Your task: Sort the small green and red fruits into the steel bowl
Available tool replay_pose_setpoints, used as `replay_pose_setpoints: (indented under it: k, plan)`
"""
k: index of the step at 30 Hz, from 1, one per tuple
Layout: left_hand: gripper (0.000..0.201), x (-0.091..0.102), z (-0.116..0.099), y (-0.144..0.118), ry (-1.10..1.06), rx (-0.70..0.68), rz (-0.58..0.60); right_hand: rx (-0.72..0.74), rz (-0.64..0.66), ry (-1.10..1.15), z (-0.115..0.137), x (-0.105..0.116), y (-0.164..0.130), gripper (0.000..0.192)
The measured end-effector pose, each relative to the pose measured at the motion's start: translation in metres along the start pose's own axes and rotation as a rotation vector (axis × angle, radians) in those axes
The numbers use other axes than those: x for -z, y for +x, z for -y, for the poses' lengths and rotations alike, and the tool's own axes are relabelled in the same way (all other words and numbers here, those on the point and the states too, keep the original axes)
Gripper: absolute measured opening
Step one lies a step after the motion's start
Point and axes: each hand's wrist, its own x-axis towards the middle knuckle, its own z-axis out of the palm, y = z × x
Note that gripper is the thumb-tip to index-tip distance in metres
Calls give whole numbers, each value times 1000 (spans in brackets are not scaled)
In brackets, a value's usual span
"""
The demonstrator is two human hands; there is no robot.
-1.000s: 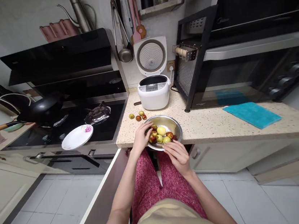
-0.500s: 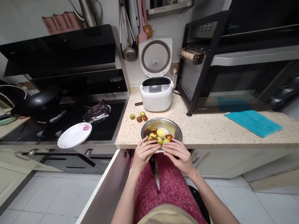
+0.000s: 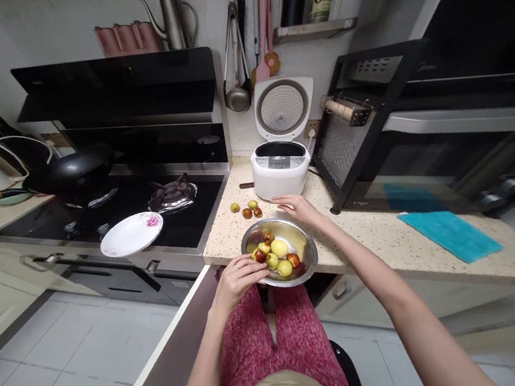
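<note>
A steel bowl (image 3: 311,255) sits at the counter's front edge, holding several green and brown jujubes (image 3: 285,268) and a larger pale yellow round thing (image 3: 279,248). My left hand (image 3: 239,280) lies over the bowl's left rim, fingers stretched beside a red-brown jujube (image 3: 259,256); the thumb is hidden. Beyond the bowl, my right hand (image 3: 304,210) reaches over the counter with fingers extended and nothing in them. To its left, several loose jujubes (image 3: 247,213) lie in a small group on the counter.
Behind the bowl stands a white rice cooker (image 3: 281,174) with its lid up. A floral plate (image 3: 131,235) rests on the stove's front edge, and a wok (image 3: 71,169) is on the far left burner. At right are an oven (image 3: 422,160) and a turquoise cloth (image 3: 450,235). An open drawer (image 3: 173,347) is below.
My right hand has left the fruit in the bowl and moved forward toward the rice cooker. My left hand has stayed at the bowl's left side. The view has shifted slightly.
</note>
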Motion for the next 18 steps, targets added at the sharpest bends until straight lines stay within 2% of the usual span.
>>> replay_pose_setpoints:
  k: [4, 9, 13, 18]
  plan:
    - [30, 4, -2, 4, 39, -7, 41, 74, 59, 6, -11, -30, 19, 28]
    - [38, 1, -5, 5, 51, -22, -1, 190, 99, -17, -18, -58, 25, 29]
    - [42, -6, -4, 3, 32, -15, -40, 304, 81, -62, -24, -73, 26, 33]
    - [40, -13, -6, 4, -12, -5, -57, 305, 24, -36, -26, -77, 25, 25]
